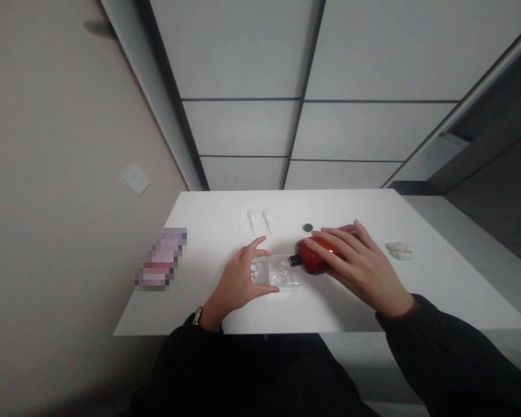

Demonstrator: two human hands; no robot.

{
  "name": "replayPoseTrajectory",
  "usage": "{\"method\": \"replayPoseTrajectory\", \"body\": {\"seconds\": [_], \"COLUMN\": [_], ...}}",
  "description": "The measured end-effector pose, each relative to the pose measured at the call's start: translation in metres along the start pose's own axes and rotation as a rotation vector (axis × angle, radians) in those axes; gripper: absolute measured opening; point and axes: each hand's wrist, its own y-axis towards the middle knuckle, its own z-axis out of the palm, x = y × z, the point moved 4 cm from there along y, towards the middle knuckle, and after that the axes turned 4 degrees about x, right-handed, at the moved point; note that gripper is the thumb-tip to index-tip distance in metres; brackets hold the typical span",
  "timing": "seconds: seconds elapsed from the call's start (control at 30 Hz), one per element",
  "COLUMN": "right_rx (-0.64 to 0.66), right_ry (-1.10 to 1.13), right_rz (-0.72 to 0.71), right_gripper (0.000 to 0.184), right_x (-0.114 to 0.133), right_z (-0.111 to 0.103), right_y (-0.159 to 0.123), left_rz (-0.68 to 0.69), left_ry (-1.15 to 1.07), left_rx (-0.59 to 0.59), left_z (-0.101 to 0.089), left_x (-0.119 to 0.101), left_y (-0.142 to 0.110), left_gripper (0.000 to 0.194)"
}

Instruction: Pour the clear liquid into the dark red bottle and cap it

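Note:
A clear plastic container with round openings in its top sits on the white table. Around its left end is my left hand, thumb at the near side and fingers at the far side, closed on it. My right hand grips an amber-red bottle that lies tipped over toward the left. The bottle's dark neck points at the container's right end, just above it. Whether liquid is flowing out cannot be made out. Beyond the bottle lies a small dark round cap.
Two white pump-like pieces lie on a thin white sheet at the back of the table. A pixelated pinkish object is at the left edge. Crumpled whitish material lies on the right. A wall socket is at the left.

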Motion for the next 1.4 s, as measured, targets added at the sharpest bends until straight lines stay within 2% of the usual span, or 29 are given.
{"method": "replayPoseTrajectory", "body": {"seconds": [0.7, 0.9, 1.27, 1.4], "right_rx": [0.014, 0.012, 0.014, 0.002], "right_ry": [-0.016, -0.011, -0.025, -0.025], "right_rz": [-0.023, -0.021, -0.025, -0.028], "right_gripper": [0.058, 0.058, 0.055, 0.053], "right_x": [-0.002, -0.0024, -0.0031, -0.0027], "right_z": [-0.001, -0.0007, -0.0025, -0.0045], "right_y": [0.0001, 0.0008, 0.0032, 0.0038], "left_rz": [0.037, 0.048, 0.06, 0.054], "left_ry": [0.013, 0.022, 0.023, 0.026], "left_rx": [-0.015, -0.02, -0.032, -0.014], "left_z": [0.0014, 0.0, 0.0022, 0.002], "left_x": [0.0025, 0.0002, 0.0015, 0.0022], "left_y": [-0.0006, -0.0002, 0.0002, 0.0008], "left_gripper": [0.114, 0.103, 0.115, 0.113]}}
